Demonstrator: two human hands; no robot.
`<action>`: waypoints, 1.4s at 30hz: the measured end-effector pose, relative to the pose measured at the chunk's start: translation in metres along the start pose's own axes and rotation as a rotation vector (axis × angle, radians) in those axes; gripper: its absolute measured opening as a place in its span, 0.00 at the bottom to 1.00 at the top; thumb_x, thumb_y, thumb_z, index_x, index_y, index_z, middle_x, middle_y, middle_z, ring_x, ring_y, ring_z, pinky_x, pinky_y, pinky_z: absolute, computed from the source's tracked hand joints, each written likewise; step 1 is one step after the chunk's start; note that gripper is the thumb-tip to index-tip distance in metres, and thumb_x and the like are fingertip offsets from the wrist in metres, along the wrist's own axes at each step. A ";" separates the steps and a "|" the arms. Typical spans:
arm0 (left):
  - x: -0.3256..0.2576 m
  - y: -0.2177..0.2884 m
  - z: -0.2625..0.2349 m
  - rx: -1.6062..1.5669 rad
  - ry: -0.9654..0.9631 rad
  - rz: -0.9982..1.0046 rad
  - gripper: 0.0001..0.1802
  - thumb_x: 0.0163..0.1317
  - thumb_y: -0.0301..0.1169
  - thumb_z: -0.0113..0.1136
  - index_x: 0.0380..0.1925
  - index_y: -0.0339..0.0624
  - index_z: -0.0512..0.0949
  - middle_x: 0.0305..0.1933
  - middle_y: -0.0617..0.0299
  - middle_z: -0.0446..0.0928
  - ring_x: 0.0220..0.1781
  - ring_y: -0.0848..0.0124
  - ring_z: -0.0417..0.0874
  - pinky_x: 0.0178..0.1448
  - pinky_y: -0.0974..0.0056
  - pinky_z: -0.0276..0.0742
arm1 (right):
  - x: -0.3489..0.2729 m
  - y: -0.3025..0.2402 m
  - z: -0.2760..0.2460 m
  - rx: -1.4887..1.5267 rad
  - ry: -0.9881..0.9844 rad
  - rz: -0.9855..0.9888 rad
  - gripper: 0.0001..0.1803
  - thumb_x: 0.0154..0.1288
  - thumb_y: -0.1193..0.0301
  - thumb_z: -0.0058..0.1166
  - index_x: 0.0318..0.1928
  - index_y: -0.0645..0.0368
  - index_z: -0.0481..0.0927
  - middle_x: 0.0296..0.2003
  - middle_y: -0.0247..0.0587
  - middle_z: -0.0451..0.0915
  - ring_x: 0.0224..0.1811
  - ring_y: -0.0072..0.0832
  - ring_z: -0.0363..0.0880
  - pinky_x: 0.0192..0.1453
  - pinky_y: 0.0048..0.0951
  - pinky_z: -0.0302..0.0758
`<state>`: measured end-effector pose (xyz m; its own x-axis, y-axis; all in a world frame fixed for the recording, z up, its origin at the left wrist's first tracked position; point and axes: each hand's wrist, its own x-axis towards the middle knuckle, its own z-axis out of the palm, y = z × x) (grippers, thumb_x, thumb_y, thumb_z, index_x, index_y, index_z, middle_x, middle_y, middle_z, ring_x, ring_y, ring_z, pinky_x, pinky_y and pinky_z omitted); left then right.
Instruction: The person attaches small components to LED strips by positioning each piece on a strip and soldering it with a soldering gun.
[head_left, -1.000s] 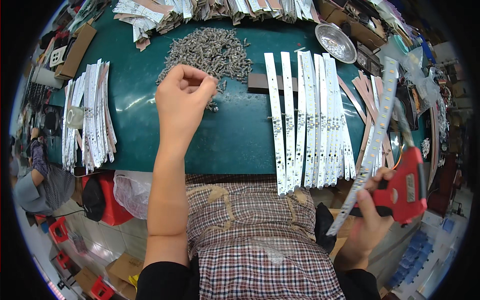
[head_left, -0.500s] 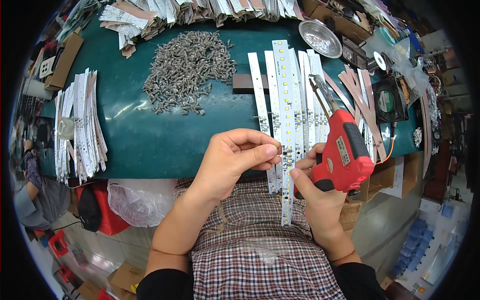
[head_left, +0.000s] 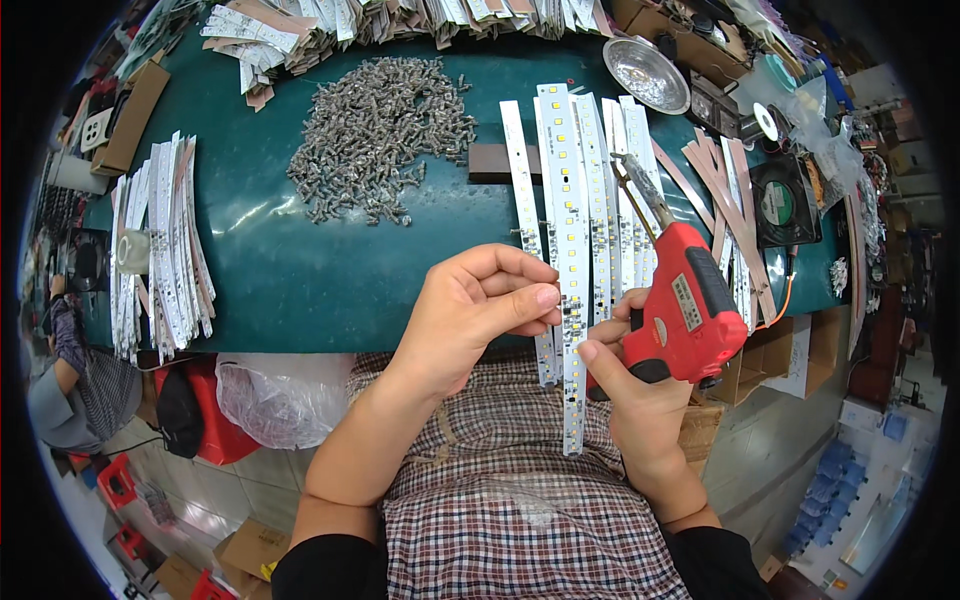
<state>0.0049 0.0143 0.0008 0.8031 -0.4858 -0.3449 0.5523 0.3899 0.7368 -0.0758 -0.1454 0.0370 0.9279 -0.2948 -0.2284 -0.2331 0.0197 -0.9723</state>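
A white LED circuit board strip (head_left: 567, 213) stands lengthwise before me, its lower end over the checked apron. My right hand (head_left: 643, 395) is closed round a red soldering gun (head_left: 685, 310); its metal tip points up and away, apart from the strip. The right thumb and fingers also meet the strip's right edge. My left hand (head_left: 470, 315) is closed in a pinch at the strip's left edge, by its small dark components; whatever lies between those fingertips is too small to make out. More LED strips (head_left: 627, 190) lie behind on the green table.
A heap of small metal-legged components (head_left: 375, 140) lies at the middle left. Strip bundles (head_left: 160, 250) lie at the left, and others (head_left: 400, 20) along the back. A metal bowl (head_left: 646, 75), solder spool (head_left: 766, 122) and black fan (head_left: 785, 200) stand at the right.
The upper end of the held strip has swung a little to the left. Both hands keep nearly the same place and grip, and the soldering gun has barely moved.
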 end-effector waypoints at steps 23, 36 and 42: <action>0.028 0.011 -0.030 0.560 0.379 0.217 0.11 0.55 0.23 0.62 0.37 0.27 0.80 0.32 0.55 0.84 0.32 0.74 0.84 0.38 0.71 0.80 | -0.011 0.009 -0.011 -0.286 -0.062 -0.247 0.17 0.67 0.79 0.50 0.53 0.61 0.61 0.33 0.37 0.76 0.38 0.21 0.78 0.47 0.27 0.75; 0.028 0.015 -0.028 1.175 0.488 0.440 0.12 0.54 0.27 0.62 0.39 0.41 0.80 0.35 0.61 0.81 0.25 0.71 0.81 0.34 0.66 0.76 | -0.033 0.021 -0.038 -0.228 -0.213 -0.080 0.17 0.68 0.73 0.51 0.54 0.65 0.66 0.28 0.36 0.70 0.19 0.17 0.64 0.28 0.26 0.72; 0.031 0.007 -0.039 1.125 0.320 0.471 0.10 0.55 0.26 0.60 0.38 0.46 0.81 0.35 0.65 0.79 0.22 0.73 0.76 0.32 0.66 0.74 | -0.029 0.035 -0.032 -0.258 -0.264 -0.005 0.12 0.68 0.74 0.52 0.49 0.64 0.70 0.26 0.34 0.70 0.18 0.15 0.65 0.25 0.22 0.68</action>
<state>0.0424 0.0327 -0.0278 0.9750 -0.2085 0.0763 -0.1706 -0.4833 0.8587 -0.1199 -0.1664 0.0111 0.9643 -0.0373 -0.2620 -0.2634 -0.2326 -0.9362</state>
